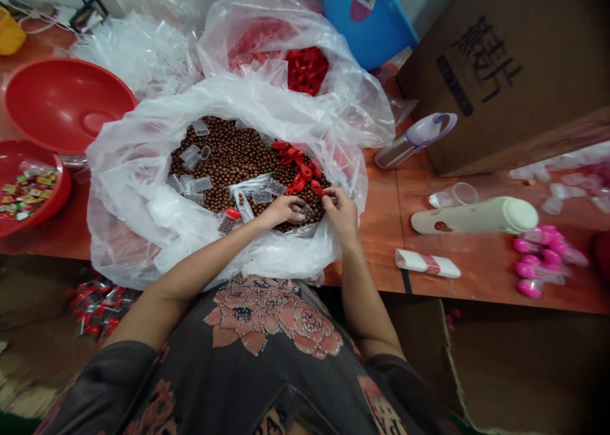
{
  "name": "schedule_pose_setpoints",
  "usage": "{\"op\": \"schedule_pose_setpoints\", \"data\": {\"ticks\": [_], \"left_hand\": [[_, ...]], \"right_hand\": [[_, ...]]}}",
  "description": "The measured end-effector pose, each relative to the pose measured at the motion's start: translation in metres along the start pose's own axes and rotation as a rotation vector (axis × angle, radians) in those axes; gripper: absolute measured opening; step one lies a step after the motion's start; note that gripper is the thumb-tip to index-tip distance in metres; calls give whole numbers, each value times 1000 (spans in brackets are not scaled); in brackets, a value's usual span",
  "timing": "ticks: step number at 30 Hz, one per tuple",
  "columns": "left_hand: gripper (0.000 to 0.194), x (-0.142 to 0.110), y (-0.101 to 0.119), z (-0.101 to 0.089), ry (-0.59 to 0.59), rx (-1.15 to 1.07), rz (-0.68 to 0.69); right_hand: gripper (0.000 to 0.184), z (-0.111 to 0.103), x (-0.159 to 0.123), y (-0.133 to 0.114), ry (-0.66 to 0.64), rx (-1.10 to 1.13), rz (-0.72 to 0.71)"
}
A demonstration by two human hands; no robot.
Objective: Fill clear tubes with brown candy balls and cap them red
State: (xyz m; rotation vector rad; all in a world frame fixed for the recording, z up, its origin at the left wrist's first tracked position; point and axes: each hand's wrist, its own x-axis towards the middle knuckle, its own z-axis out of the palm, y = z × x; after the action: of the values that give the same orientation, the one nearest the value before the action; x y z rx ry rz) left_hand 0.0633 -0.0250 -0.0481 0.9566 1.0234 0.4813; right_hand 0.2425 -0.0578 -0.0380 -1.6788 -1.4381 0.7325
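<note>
one red cap [316, 187] in right hand [341, 214]; left hand [284, 211] contents unclear

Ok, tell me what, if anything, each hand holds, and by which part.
Right hand: seemingly a red cap, by its edge. Left hand: cannot be told.

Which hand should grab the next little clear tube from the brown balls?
Probably the left hand. It's close to a clear tube lying on the brown balls, with more on that side. The right hand is farther away, by a red cap.
</note>
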Motion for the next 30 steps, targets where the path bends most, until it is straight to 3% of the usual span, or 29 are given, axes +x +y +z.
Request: {"op": "schedule_pose_setpoints", "data": {"ticks": [5,11,18,24,30], "left_hand": [[40,-19,1,-12,-79,-129,89],[44,-52,13,-20,-117,-284,175],[45,-72,26,-38,52,-142,393],[49,-73,29,-47,77,-187,356],[46,-79,34,-44,62,-325,260]], "right_hand": [[25,-4,-9,-7,61,520,192],[42,-8,-18,-24,-50,813,358],[39,0,-25,-40,-234,823,341],[36,17,-23,-43,-267,716,269],[39,21,-23,-51,-256,758,295]]}}
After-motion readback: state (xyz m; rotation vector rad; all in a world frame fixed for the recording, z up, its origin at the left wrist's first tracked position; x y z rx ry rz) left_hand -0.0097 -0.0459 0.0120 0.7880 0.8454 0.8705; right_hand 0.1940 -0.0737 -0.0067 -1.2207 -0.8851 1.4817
